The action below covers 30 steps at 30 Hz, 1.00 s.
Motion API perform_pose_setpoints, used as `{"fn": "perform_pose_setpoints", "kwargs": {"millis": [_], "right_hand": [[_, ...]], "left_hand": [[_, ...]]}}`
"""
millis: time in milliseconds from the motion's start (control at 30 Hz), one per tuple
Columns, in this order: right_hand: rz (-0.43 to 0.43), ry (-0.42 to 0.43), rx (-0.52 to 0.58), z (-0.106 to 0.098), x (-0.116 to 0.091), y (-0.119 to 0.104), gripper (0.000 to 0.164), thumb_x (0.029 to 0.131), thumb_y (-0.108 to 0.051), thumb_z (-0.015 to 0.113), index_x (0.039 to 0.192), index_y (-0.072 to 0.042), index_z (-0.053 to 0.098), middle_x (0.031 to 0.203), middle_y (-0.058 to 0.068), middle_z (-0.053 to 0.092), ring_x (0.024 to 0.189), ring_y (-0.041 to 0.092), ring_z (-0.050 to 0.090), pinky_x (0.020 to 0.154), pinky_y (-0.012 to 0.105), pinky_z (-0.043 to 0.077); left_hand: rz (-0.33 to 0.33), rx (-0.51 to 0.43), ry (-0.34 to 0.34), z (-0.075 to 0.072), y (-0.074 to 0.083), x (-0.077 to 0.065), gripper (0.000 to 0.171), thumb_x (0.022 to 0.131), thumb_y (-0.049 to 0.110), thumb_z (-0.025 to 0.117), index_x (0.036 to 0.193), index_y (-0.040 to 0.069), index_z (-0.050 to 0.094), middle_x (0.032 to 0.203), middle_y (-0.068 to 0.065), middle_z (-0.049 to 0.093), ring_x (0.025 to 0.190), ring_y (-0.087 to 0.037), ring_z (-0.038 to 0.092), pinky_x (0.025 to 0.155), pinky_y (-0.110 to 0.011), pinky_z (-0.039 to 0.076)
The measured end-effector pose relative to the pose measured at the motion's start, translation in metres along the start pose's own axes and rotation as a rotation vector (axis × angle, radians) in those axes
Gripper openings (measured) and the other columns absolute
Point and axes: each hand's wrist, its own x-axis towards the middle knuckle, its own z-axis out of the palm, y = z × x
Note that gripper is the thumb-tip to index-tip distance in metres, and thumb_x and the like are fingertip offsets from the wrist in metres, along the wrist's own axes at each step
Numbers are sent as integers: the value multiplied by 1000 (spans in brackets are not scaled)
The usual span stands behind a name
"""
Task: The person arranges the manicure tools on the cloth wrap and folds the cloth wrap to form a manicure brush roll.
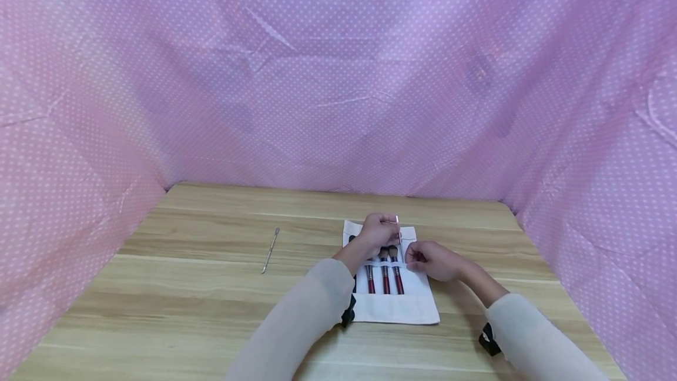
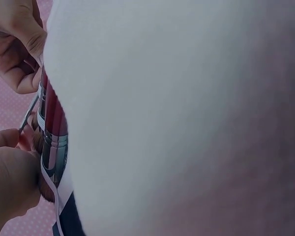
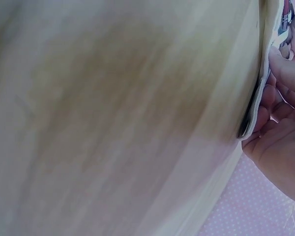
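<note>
A white cloth brush case (image 1: pixel 396 308) lies unrolled on the table, with several red-handled makeup brushes (image 1: pixel 385 281) under its white elastic band (image 1: pixel 376 263). Over its upper part, my left hand (image 1: pixel 378 233) pinches a thin metal rod-like tool (image 1: pixel 400 246), whose lower end reaches the band beside the rightmost brush. In the left wrist view the tool (image 2: pixel 29 114) slants between thumb and finger toward the band. My right hand (image 1: pixel 436 260) grips the case's right edge near the band's end; in the right wrist view its thumb lies over the edge, fingers curled beside it.
A slim double-ended metal tool (image 1: pixel 270 250) lies on the wooden table (image 1: pixel 174 287), left of the case. Pink dotted cloth (image 1: pixel 338 104) hangs round the table's back and sides. A pale sleeve fills most of the left wrist view.
</note>
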Motion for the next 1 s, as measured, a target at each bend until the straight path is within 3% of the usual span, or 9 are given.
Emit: {"fn": "perform_pose_setpoints", "kwargs": {"millis": [200, 433, 633, 833, 1000], "right_hand": [[5, -8, 5, 0, 1, 1, 8, 99, -3, 64, 93, -8, 62, 83, -4, 58, 76, 7, 52, 67, 24, 47], [12, -8, -1, -1, 2, 0, 9, 99, -3, 64, 92, -8, 62, 82, -4, 57, 76, 8, 52, 67, 24, 45], [14, 0, 22, -1, 2, 2, 9, 99, -3, 64, 92, -7, 62, 81, -3, 57, 75, 9, 52, 67, 24, 44], [17, 2, 17, 0, 2, 3, 9, 99, -3, 64, 92, -8, 61, 81, -3, 57, 74, 9, 52, 66, 24, 45], [37, 2, 5, 0, 3, 2, 10, 100, -3, 63, 92, -9, 61, 81, -4, 56, 75, 8, 52, 67, 24, 44]], "left_hand": [[-6, 34, -27, -1, 0, 0, 40, 95, -8, 63, 133, 2, 60, 96, -11, 65, 78, -20, 68, 74, -30, 62], [4, 107, -59, -1, 1, -2, 36, 96, -4, 65, 131, 1, 60, 99, -12, 68, 79, -20, 69, 74, -29, 61], [6, 178, -47, 0, 1, -2, 30, 95, -1, 67, 125, 1, 63, 95, -12, 71, 73, -17, 69, 72, -28, 60], [86, 416, 18, -1, 0, -2, 19, 96, 6, 70, 114, 5, 70, 85, -3, 72, 71, -13, 68, 69, -24, 56], [160, 551, 18, -4, 3, -4, 14, 94, 8, 72, 108, 4, 75, 85, 0, 73, 76, -10, 67, 76, -24, 55]]}}
